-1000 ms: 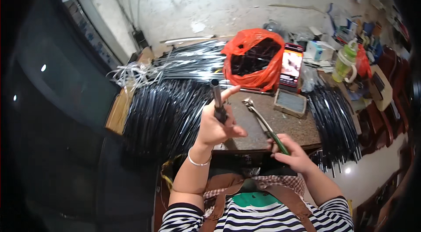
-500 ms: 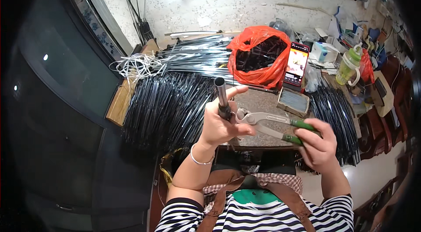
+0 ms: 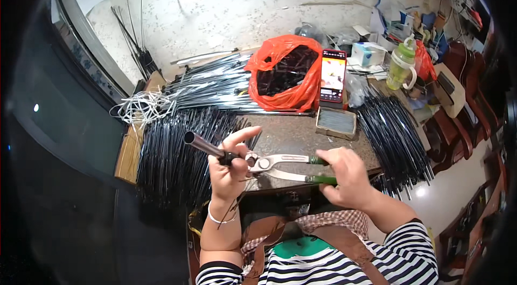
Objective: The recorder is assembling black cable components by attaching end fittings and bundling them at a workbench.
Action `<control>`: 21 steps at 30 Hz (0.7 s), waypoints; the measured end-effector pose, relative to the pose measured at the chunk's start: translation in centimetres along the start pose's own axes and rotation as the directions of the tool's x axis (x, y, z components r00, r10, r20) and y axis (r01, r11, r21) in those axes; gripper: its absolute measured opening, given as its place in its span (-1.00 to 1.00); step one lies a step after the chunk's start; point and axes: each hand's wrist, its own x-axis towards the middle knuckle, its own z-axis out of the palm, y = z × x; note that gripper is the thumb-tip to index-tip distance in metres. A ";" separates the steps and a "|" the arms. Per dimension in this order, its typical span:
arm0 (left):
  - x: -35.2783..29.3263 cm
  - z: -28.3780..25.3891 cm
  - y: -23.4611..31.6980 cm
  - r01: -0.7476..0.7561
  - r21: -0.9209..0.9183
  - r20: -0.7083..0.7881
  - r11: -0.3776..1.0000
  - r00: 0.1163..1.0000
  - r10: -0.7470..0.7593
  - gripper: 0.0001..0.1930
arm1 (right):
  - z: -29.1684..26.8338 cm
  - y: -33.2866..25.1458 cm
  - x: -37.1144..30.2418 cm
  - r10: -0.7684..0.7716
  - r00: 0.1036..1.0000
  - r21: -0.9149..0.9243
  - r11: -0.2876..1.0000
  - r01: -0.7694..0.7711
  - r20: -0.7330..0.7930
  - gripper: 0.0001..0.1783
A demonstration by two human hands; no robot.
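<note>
Smooth metal pincers [image 3: 288, 159] (plastic-looking handles [image 3: 323, 180]) and a glossy metal tube [image 3: 204, 144]

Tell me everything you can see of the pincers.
The pale pincers look metallic, with a round pivot and two spread handles ending in green grips. The right hand holds them near the front edge of the table, head pointing left. The head is at the left hand, close to the black end of the tube; whether the jaws touch it is unclear.
</note>
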 end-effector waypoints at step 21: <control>-0.6 -0.9 0.7 0.170 0.060 0.352 0.984 0.919 -0.180 -0.31 | 1.9 -2.7 -3.1 -0.158 0.249 0.199 -0.278 -0.940 0.956 -0.71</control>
